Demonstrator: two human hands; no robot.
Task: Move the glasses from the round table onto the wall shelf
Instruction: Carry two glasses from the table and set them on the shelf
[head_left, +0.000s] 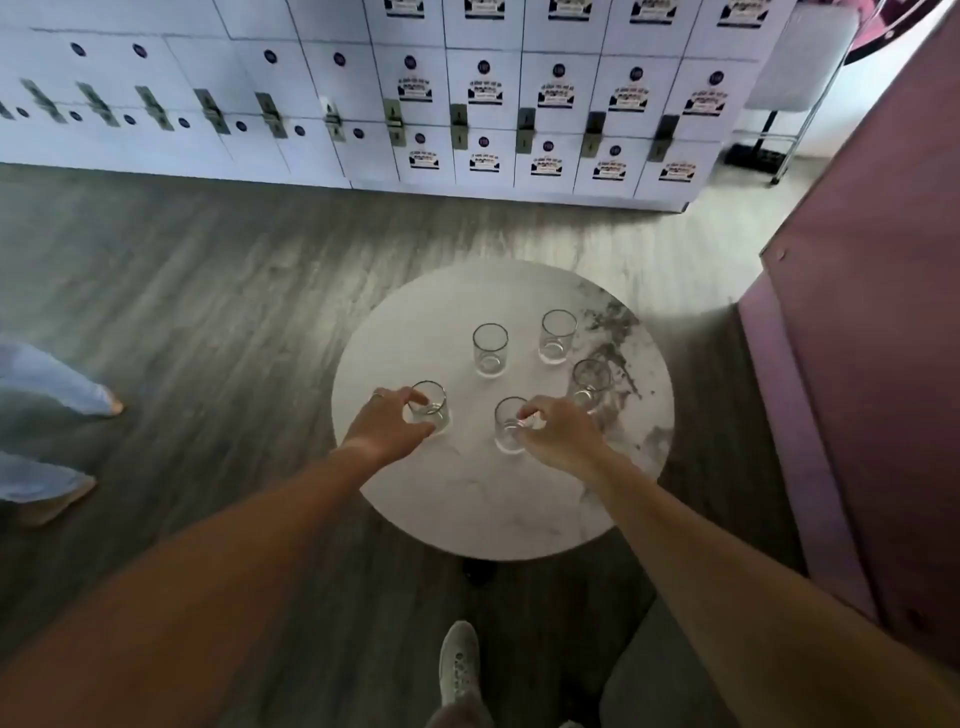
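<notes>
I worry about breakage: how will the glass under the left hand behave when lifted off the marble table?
The near-left glass looks like clear, thin-walled glass, so probably fragile if knocked on the round table. Its smooth straight sides may be slippery; the left hand curls round them. It looks empty, short and flat-based, so likely light and unlikely to tip.

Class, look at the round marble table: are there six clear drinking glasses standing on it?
No: only five clear drinking glasses stand on the round white marble table, two of them gripped by the left hand and right hand.
</notes>
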